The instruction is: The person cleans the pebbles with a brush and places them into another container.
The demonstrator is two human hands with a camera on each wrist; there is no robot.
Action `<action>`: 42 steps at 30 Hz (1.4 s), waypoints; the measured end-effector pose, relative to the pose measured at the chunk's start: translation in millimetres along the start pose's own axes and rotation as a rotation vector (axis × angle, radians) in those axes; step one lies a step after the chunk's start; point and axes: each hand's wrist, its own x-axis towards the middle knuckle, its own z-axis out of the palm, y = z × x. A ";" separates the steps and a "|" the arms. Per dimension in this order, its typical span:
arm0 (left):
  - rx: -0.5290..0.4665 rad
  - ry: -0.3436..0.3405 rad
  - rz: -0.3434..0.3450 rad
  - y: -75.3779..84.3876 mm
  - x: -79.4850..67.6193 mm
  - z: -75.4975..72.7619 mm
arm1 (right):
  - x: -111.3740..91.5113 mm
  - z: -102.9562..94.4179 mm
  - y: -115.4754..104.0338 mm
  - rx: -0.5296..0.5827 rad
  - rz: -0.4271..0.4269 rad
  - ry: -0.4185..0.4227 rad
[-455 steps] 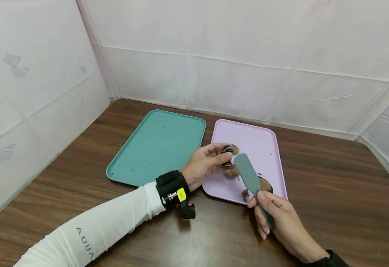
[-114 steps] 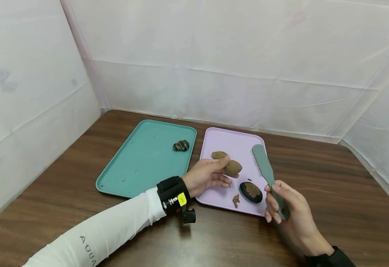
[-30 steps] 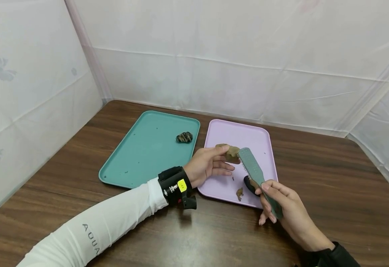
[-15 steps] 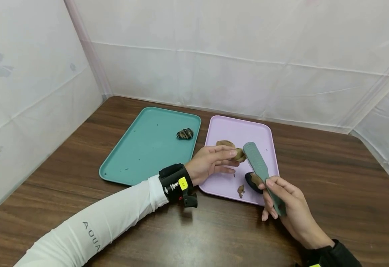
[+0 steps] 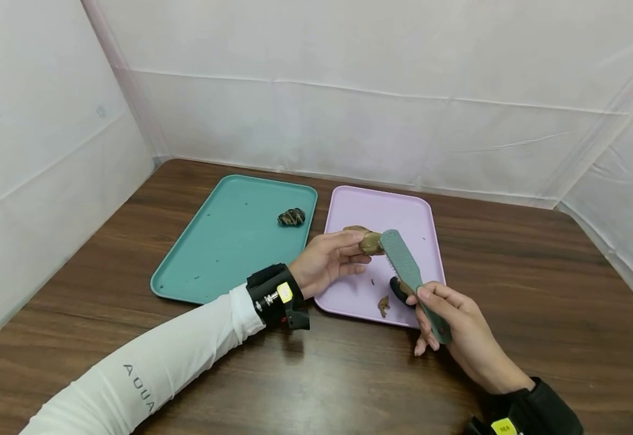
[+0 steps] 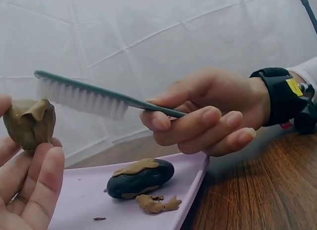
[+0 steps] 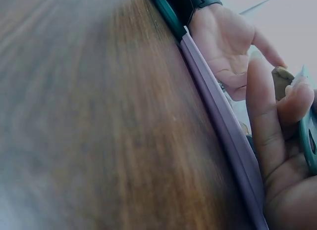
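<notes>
Between thumb and fingers, my left hand (image 5: pixel 327 261) holds a stone coated in brown clay (image 5: pixel 370 244) above the lilac tray (image 5: pixel 387 205). In the left wrist view, a flap of clay stands up on top of this stone (image 6: pixel 29 128). My right hand (image 5: pixel 458 326) grips the handle of a green brush (image 5: pixel 403 257) with white bristles (image 6: pixel 79 97). The brush's tip is right by the stone; contact is hard to make out. Below the brush lies a black stone (image 6: pixel 141 179) partly covered in clay, beside a peeled clay scrap (image 6: pixel 156 204). Another clay-coated stone (image 5: pixel 356 228) is partly hidden behind my left hand.
A teal tray (image 5: pixel 229 241) sits to the left, with a dark striped stone (image 5: pixel 292 217) near its right side and small crumbs. Both trays rest on a brown wooden table (image 5: pixel 534 284). White sheeting (image 5: pixel 349 90) hangs along the back and sides.
Earliest, my left hand held the dark striped stone; it now lies on the teal tray. The left hand then took a clay-coated stone, and the brush has come over to it.
</notes>
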 end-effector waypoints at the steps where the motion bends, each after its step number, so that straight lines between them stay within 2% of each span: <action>1: -0.012 0.004 0.000 0.1 -0.4 -0.3 | 0.1 -0.2 0.1 0.000 -0.004 -0.007; 5: -0.029 0.019 0.008 0.0 -1.0 -0.6 | 0.9 -2.5 3.0 0.035 -0.054 -0.034; 10: 0.029 -0.004 -0.001 -0.4 -1.2 2.1 | 0.4 -6.2 7.5 0.121 -0.141 -0.060; 14: 0.040 -0.018 -0.017 0.8 -0.2 4.7 | -1.3 -6.9 7.0 0.103 -0.113 -0.039; 18: 0.011 0.011 -0.004 2.3 1.4 5.6 | -2.0 -6.0 3.2 0.060 -0.063 -0.022; 26: -0.056 0.055 0.015 2.9 1.9 2.7 | -0.7 -4.4 0.1 0.014 -0.023 -0.034; 30: -0.080 0.048 0.018 4.1 1.0 1.6 | -0.3 -5.1 2.1 0.044 -0.042 -0.046; 37: -0.093 0.013 0.017 4.7 -0.1 1.6 | 1.5 -6.3 6.5 0.118 -0.144 -0.078; 42: -0.078 -0.010 0.002 3.2 0.1 2.1 | 0.8 -4.0 4.9 0.076 -0.107 -0.045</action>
